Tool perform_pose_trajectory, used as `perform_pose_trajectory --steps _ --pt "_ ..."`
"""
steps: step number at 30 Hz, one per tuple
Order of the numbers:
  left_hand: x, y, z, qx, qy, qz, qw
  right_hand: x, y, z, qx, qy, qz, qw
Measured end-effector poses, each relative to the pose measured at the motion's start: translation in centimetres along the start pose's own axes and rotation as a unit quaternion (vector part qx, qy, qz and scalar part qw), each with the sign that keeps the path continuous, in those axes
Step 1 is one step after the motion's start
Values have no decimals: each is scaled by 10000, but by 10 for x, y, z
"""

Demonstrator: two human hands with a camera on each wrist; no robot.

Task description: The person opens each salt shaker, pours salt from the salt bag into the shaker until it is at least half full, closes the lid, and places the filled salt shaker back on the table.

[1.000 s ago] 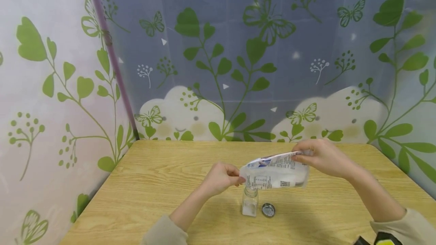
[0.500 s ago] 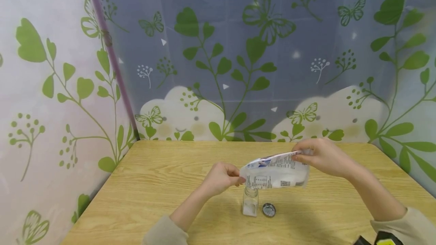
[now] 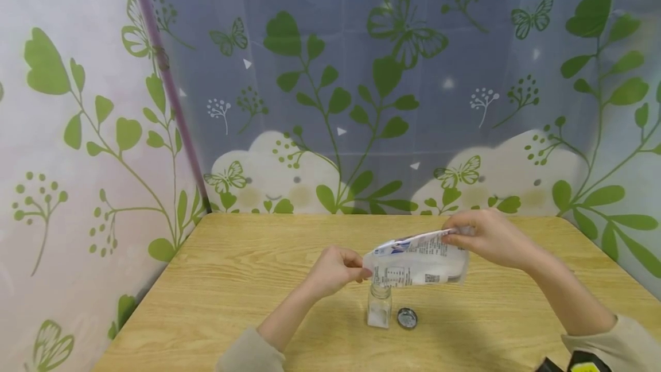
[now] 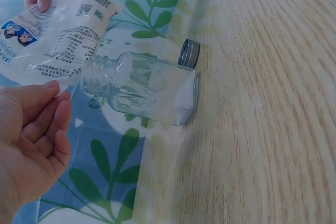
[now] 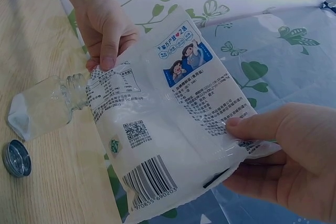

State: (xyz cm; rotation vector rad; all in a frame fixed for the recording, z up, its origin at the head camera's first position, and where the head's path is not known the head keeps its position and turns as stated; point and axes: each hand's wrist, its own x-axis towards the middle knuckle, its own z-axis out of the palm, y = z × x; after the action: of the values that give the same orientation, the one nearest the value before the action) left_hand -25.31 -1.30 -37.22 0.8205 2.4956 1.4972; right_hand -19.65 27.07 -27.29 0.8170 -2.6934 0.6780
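Note:
A printed plastic bag of white salt [image 3: 418,263] is held tilted between both hands, its lower left corner at the mouth of a glass jar [image 3: 379,310]. My left hand [image 3: 335,271] pinches that corner between thumb and forefinger. At the bag's other end, my right hand [image 3: 488,240] grips the edge, thumb on the printed face in the right wrist view. The jar stands upright with a white layer at its bottom [image 4: 185,95]. Beside it a metal screw lid [image 3: 407,318] lies with its hollow side up. Whether salt is flowing cannot be made out.
The wood-grain table [image 3: 232,280] carries the jar and lid. Patterned cloth [image 3: 320,73] hangs behind and at the sides. A black and yellow object [image 3: 586,363] shows at the bottom right edge, by the right sleeve.

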Motion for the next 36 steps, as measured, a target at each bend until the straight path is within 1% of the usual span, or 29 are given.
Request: perform_pose_trajectory --steps 11,22,36 --pt "0 1 0 40 -2 21 10000 -1 0 0 74 -32 61 9999" --pt "0 2 0 82 3 23 10000 -1 0 0 84 17 -53 9999" --pt "0 2 -1 132 9 33 9999 0 -1 -1 -33 33 85 10000"
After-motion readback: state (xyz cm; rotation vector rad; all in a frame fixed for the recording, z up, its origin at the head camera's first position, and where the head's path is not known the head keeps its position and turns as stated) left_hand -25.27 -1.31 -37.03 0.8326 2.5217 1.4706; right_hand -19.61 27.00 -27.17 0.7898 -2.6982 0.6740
